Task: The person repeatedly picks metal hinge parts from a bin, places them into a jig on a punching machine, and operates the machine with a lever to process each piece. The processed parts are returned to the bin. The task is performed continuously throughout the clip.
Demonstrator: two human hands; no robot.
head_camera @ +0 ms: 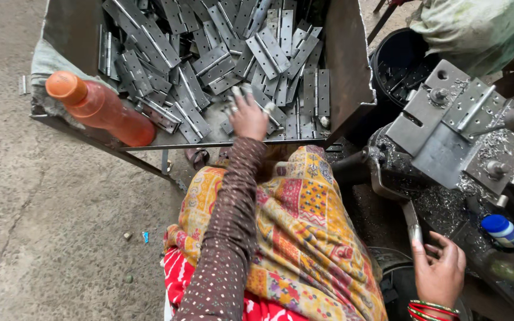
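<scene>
a: where's the left hand (248,117)?

b: stretched forward into the metal bin (347,65), down on the heap of steel hinges (209,65). its fingers are spread over the pile, with a hinge or two under the fingertips. whether it has actually gripped one, i cannot tell; the back of the hand hides the palm.

a: and the right hand (439,268)?

b: low by the person's right side, palm up, fingers loosely curled and apart, holding nothing. it sits just below the lever handle (413,223) of the machine, near it, though contact is unclear. green and red bangles (431,310) ring the wrist.

a: what's beyond that hand?

b: the metal fixture (441,128) of the machine, with a hinge (477,107) laid on it and metal shavings (447,205) scattered all around. a small blue-capped bottle (502,230) lies just right of the hand.

a: anything near the left hand?

b: an orange bottle (99,108) lying at the bin's left corner, well left of the hand. a black bucket (397,62) stands to the right of the bin, between it and the machine. the patterned cloth (304,232) over the person's lap lies between the two arms.
</scene>
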